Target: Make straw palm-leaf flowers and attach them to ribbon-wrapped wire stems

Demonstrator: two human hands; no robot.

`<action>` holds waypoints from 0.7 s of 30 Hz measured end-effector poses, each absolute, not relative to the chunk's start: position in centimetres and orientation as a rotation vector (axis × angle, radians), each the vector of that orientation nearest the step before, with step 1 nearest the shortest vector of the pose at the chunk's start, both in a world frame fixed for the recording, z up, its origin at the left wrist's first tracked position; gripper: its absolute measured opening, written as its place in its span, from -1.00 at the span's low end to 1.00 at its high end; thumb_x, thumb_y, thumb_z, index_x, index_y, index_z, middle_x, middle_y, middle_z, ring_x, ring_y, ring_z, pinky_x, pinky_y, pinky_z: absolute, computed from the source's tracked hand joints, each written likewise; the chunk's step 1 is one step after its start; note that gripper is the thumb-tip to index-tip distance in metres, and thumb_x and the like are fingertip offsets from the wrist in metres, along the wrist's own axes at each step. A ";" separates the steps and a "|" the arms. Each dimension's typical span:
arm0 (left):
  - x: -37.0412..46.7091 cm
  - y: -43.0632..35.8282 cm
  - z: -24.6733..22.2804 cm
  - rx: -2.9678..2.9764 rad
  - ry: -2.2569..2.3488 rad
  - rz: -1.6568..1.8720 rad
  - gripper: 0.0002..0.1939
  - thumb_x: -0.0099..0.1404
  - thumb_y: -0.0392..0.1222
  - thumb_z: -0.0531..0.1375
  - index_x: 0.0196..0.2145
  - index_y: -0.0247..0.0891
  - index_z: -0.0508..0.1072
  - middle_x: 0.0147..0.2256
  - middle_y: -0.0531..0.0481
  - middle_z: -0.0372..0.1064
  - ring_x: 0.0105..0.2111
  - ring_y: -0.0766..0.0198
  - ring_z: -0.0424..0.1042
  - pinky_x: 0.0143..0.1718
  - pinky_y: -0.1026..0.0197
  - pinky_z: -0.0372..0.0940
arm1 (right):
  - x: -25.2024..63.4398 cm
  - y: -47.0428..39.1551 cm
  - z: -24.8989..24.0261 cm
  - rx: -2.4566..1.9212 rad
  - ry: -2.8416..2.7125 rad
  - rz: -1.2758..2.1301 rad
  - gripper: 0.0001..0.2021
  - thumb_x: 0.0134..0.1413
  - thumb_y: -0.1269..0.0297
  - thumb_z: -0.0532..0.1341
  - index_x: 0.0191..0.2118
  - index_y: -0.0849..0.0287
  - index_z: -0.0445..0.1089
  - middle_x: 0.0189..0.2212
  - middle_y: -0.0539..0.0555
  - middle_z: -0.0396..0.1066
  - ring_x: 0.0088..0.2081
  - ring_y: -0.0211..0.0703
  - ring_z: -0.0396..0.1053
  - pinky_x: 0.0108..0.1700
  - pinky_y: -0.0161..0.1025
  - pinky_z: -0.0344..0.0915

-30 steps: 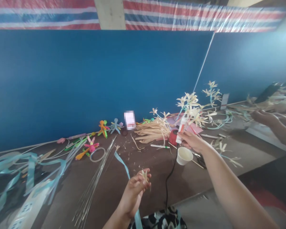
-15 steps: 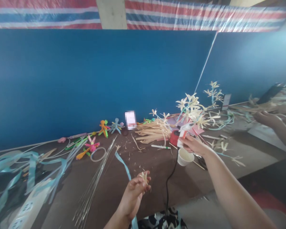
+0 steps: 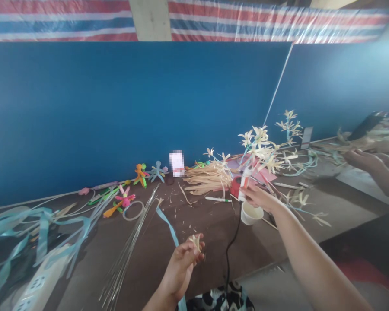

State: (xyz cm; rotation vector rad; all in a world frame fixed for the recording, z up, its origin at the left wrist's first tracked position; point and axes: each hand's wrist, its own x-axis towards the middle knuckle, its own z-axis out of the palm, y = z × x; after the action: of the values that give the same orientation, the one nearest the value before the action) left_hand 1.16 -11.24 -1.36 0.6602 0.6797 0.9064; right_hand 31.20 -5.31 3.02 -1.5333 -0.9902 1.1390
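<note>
My left hand (image 3: 183, 265) pinches a small cream flower (image 3: 196, 243) above the brown table's near part. A light blue ribbon (image 3: 167, 224) runs on the table and passes behind that hand. My right hand (image 3: 256, 195), farther away, is closed round a white and orange tool (image 3: 245, 185) resembling a glue gun, with a black cord (image 3: 231, 247) below it. Just under the tool stands a white cup (image 3: 252, 213). Cream flowers on light blue stems (image 3: 261, 149) rise behind my right hand, beside a red round object (image 3: 235, 186).
Thin wires (image 3: 129, 250), a clear ring (image 3: 133, 211) and colourful pipe-cleaner figures (image 3: 140, 175) lie left. Pale strips (image 3: 207, 178) and a marker (image 3: 218, 199) are at centre. A power strip (image 3: 40, 280) is lower left. Another person's hand (image 3: 363, 160) is far right.
My right hand has shifted slightly left with the white and orange tool, which now looks more upright. My left hand still holds the flower in nearly the same place.
</note>
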 end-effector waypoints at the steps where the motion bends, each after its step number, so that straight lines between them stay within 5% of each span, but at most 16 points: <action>1: 1.2 -11.3 -1.4 0.660 0.684 0.904 -0.93 0.06 -0.34 0.17 -0.55 -0.30 0.42 -0.04 -0.10 0.18 -0.14 0.14 0.23 -0.20 0.10 0.18 | 31.4 -5.1 2.8 -1.548 -1.048 1.209 -0.75 -0.21 0.13 0.19 -0.58 0.17 0.15 -0.79 -0.19 -0.05 -0.76 -0.48 -0.13 -0.73 -0.49 -0.22; 7: 1.2 -11.3 -1.7 0.653 0.686 0.910 -0.92 0.07 -0.34 0.16 -0.55 -0.30 0.41 -0.04 -0.10 0.19 -0.14 0.14 0.22 -0.21 0.11 0.19 | 32.4 -3.4 1.9 -1.685 -1.155 1.144 -0.68 -0.19 0.03 0.15 -0.58 0.21 0.17 -0.78 -0.13 0.06 -0.78 -0.51 -0.15 -0.75 -0.46 -0.26; 14: 1.1 -11.1 -1.9 0.620 0.699 0.916 -0.95 0.06 -0.34 0.17 -0.53 -0.30 0.41 -0.05 -0.11 0.21 -0.14 0.13 0.24 -0.20 0.09 0.18 | 32.3 -2.8 1.4 -1.784 -1.224 0.839 -0.77 -0.27 0.17 0.20 -0.63 0.25 0.27 -0.73 -0.02 0.25 -0.67 -0.35 0.16 -0.65 -0.41 0.01; 21: 1.1 -11.3 -2.1 0.620 0.698 0.910 -0.95 0.07 -0.34 0.16 -0.52 -0.31 0.40 -0.05 -0.12 0.21 -0.15 0.14 0.24 -0.20 0.09 0.18 | 32.1 -2.8 1.0 -1.882 -1.308 0.677 -0.79 -0.27 0.20 0.18 -0.65 0.25 0.32 -0.74 0.01 0.30 -0.61 -0.25 0.25 -0.56 -0.36 0.08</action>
State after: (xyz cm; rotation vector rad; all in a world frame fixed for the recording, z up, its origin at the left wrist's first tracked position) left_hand 1.10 -11.25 -2.05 0.6198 0.6981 0.9101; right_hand 32.07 -2.80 1.02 -1.8818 -1.3077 0.6775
